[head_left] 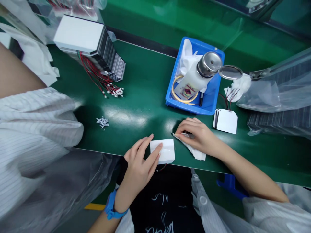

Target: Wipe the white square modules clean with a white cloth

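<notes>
At the table's near edge lies a small white rectangular panel (pixel 168 151), with a short dark red wire showing below it. My left hand (pixel 139 160) rests on it with fingers stretched out, one fingertip pressing its top face. Just to the right, my right hand (pixel 196 134) is closed in a pinch, with a folded white wipe (pixel 198 154) under and between the fingers. A small dark tip pokes out past those fingertips; what it belongs to is hidden.
A blue bin (pixel 210 109) holds a metal-topped bottle (pixel 194 81), a tape roll and white cloths. A stack of wired panels (pixel 80 34) stands back left. White scraps (pixel 102 122) lie left. More white panels (pixel 227 121) sit right. Another person's sleeve (pixel 36 129) reaches in at left.
</notes>
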Demonstrator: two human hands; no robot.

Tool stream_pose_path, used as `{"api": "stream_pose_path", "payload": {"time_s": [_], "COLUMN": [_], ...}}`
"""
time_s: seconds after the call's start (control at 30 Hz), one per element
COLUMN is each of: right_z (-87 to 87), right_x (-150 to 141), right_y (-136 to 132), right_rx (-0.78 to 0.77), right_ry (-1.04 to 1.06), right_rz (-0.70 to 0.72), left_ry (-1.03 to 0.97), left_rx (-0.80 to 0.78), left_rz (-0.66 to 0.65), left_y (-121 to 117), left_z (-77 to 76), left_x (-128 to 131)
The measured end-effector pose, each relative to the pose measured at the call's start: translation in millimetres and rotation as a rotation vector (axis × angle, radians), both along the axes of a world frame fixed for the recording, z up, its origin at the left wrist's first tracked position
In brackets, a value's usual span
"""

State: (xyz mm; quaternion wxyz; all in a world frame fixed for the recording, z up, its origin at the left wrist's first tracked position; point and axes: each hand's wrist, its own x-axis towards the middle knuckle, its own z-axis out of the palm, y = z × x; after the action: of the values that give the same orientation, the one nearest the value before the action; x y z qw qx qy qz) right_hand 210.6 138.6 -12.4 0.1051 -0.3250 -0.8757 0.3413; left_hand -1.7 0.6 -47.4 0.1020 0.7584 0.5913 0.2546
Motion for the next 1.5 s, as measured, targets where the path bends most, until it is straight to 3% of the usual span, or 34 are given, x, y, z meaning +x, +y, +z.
{"api": "stream_pose_path", "payload": {"time_s": [0.33,0.87,1.07,1.27,1.37,1.5], "right_z": [-4.8,-18.4,-20.6,-37.1,-40.8,-37.4], "right_x": [3.1,0.9,3.3,10.8,12.5,9.6], "right_y": [1.6,0.2,0.1,5.3,7.5,7.5], "right_rx": [0.017,0.185,0.199,0.206,0.221,0.238], "right_ry": [0.051,0.146,0.166,0.186,0.208,0.229], "right_rz": [0.020,-0.037,-0.029,-0.009,-0.022,-0.044], "left_ry": [-0.034,-0.056,-0.102,0.136,0.254,0.234], "left_rx": [-0.004,0.042,0.226,0.373,0.299,0.164], "left_rz": [0.013,0.017,0.014,-0.050,-0.199,-0.420], "left_y": [-0.2,-2.4,-1.0,-3.7,0.1,10.2], "left_z": [0.3,-8.8,-14.6,-21.4,-13.7,-2.8], "left_x": [0.4,-0.3,2.7,-0.5,-2.3,-1.2]}}
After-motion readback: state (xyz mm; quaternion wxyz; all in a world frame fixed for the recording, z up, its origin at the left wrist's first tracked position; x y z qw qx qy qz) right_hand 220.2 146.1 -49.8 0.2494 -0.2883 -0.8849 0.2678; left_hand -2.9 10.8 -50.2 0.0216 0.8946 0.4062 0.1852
